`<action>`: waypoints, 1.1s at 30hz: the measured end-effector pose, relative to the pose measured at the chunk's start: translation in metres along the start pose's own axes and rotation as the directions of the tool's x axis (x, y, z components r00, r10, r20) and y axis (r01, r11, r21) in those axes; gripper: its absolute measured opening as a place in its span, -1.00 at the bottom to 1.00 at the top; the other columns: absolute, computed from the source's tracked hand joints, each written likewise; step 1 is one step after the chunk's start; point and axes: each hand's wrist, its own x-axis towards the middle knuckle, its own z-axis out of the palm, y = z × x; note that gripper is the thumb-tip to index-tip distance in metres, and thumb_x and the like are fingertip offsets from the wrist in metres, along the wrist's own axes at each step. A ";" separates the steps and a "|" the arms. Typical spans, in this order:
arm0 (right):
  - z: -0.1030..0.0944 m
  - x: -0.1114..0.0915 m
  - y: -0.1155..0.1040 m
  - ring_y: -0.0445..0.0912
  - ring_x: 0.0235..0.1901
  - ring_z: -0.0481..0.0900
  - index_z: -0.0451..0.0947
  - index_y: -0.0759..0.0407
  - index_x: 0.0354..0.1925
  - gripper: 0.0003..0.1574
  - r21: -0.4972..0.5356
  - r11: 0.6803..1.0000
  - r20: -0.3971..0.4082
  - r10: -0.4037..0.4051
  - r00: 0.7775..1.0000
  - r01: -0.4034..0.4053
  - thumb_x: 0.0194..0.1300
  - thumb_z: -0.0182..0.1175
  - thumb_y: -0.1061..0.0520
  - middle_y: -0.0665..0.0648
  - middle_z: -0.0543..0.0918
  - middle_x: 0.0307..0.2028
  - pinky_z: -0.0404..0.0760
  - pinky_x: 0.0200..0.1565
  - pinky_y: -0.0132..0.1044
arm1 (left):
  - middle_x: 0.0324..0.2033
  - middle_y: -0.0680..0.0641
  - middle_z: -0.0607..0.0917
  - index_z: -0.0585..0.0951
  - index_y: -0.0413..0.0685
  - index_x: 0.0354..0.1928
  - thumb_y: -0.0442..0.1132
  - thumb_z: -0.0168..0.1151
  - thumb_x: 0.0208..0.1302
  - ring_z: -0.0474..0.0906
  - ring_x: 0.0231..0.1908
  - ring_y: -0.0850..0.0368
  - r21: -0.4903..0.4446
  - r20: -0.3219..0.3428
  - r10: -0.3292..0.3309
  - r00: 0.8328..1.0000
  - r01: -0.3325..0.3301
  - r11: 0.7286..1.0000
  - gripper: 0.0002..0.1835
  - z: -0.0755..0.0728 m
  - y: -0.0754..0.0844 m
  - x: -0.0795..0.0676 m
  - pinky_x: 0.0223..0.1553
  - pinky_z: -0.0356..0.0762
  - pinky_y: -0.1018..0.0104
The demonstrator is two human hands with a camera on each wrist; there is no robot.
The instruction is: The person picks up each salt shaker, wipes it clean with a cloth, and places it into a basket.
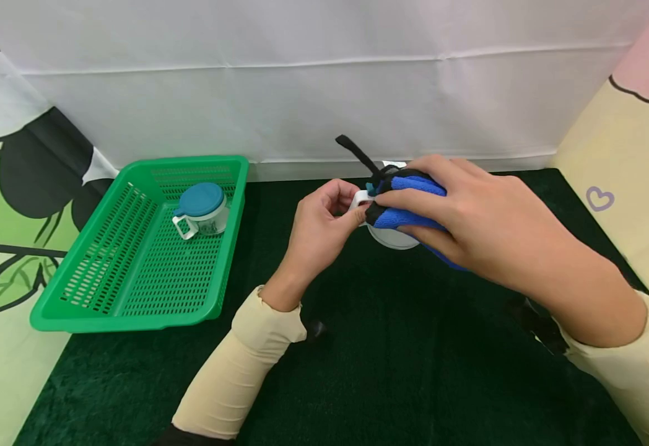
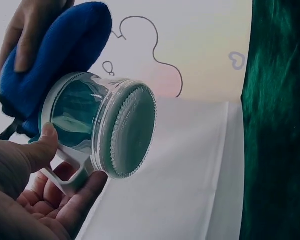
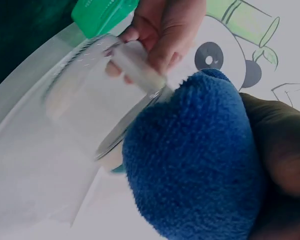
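Observation:
My left hand [image 1: 321, 223] grips the white handle [image 2: 70, 175] of a clear lidded jar [image 2: 125, 130], thumb on top and fingers beneath. The jar is tilted, its ribbed round base facing outward in the left wrist view. My right hand [image 1: 488, 220] holds a fuzzy blue cleaning pad [image 1: 413, 217] with black trim and a black strap [image 1: 356, 152]. In the left wrist view the pad lies against the lid end of the jar. From the head view it hides most of the jar; only a bit of teal and the clear lower edge show.
To the left stands a green plastic basket [image 1: 221, 291] with slotted walls. Inside it sits another clear jar [image 1: 210, 223] with a blue lid and white handle. Dark green cloth [image 1: 386, 359] covers the table, and a white sheet [image 1: 302, 93] hangs behind.

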 end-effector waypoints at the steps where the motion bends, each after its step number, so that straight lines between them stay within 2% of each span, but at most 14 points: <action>1: 0.000 -0.002 0.001 0.26 0.00 0.64 0.60 -0.15 0.26 -0.40 0.000 1.000 -0.006 0.007 1.000 -0.007 0.28 0.49 0.04 0.29 0.55 0.21 0.72 -0.25 0.20 | -0.27 -0.04 0.70 0.65 -0.18 -0.10 -0.29 0.40 0.39 0.59 -0.24 0.10 -0.002 -0.005 0.003 1.000 -0.003 1.000 -0.85 -0.001 0.001 0.000 -0.20 0.59 0.26; 6: -0.003 -0.012 0.018 0.26 -0.09 0.67 0.56 -0.19 0.31 -0.36 0.034 0.994 -0.003 0.106 0.994 -0.106 0.30 0.47 0.07 0.30 0.54 0.18 0.70 -0.21 0.27 | -0.27 -0.05 0.70 0.65 -0.18 -0.10 -0.22 0.45 0.34 0.58 -0.23 0.07 -0.027 -0.016 0.028 0.999 -0.028 0.999 -0.77 -0.006 0.004 -0.002 -0.16 0.63 0.20; 11: -0.003 -0.011 0.043 0.36 -0.12 0.66 0.49 -0.21 0.37 -0.43 0.095 0.962 0.082 0.249 0.965 -0.256 0.47 0.30 0.05 0.32 0.49 0.20 0.64 -0.18 0.40 | -0.26 -0.05 0.70 0.64 -0.19 -0.11 -0.25 0.45 0.33 0.59 -0.22 0.06 -0.050 -0.001 0.036 0.999 -0.036 0.998 -0.78 -0.007 0.006 -0.003 -0.15 0.64 0.18; 15: -0.001 -0.001 0.060 0.37 -0.04 0.60 0.50 -0.16 0.37 -0.50 0.122 0.949 0.146 0.272 0.951 -0.290 0.53 0.23 0.02 0.32 0.50 0.18 0.59 -0.11 0.46 | -0.27 -0.04 0.70 0.63 -0.18 -0.12 -0.26 0.45 0.33 0.59 -0.21 0.06 -0.066 0.032 0.047 0.998 -0.045 0.997 -0.79 -0.004 0.006 -0.003 -0.14 0.65 0.17; 18: -0.001 0.010 0.063 0.34 -0.01 0.59 0.53 -0.13 0.34 -0.53 0.107 0.960 0.172 0.238 0.956 -0.258 0.52 0.23 -0.01 0.31 0.52 0.15 0.60 -0.08 0.44 | -0.28 -0.02 0.71 0.63 -0.16 -0.13 -0.25 0.45 0.33 0.60 -0.22 0.09 -0.071 0.050 0.059 0.997 -0.056 0.996 -0.80 -0.001 0.004 -0.003 -0.15 0.64 0.18; 22: -0.002 0.024 0.053 0.31 -0.02 0.62 0.54 -0.15 0.32 -0.54 0.063 0.981 0.195 0.170 0.966 -0.185 0.52 0.23 -0.04 0.30 0.53 0.16 0.63 -0.08 0.37 | -0.29 0.01 0.71 0.63 -0.14 -0.13 -0.21 0.45 0.34 0.60 -0.23 0.11 -0.057 0.055 0.056 0.997 -0.053 0.997 -0.79 0.003 0.003 -0.003 -0.18 0.61 0.21; 28: -0.004 0.024 0.030 0.19 -0.20 0.71 0.58 -0.15 0.27 -0.53 0.054 0.998 0.106 0.013 0.994 -0.019 0.43 0.35 -0.01 0.29 0.58 0.09 0.73 -0.27 0.16 | -0.29 0.01 0.72 0.65 -0.13 -0.12 -0.21 0.45 0.35 0.61 -0.18 0.13 -0.025 0.035 0.018 0.999 -0.017 1.000 -0.80 0.004 0.004 -0.002 -0.14 0.60 0.19; 33: -0.006 0.012 0.018 0.09 -0.27 0.67 0.61 -0.20 0.23 -0.48 0.058 0.997 0.042 -0.060 0.997 0.057 0.33 0.45 0.03 0.26 0.58 0.11 0.73 -0.37 0.07 | -0.27 -0.02 0.72 0.65 -0.17 -0.12 -0.31 0.41 0.37 0.61 -0.17 0.12 0.001 0.000 0.000 1.000 0.000 1.000 -0.86 0.001 0.006 -0.001 -0.13 0.58 0.19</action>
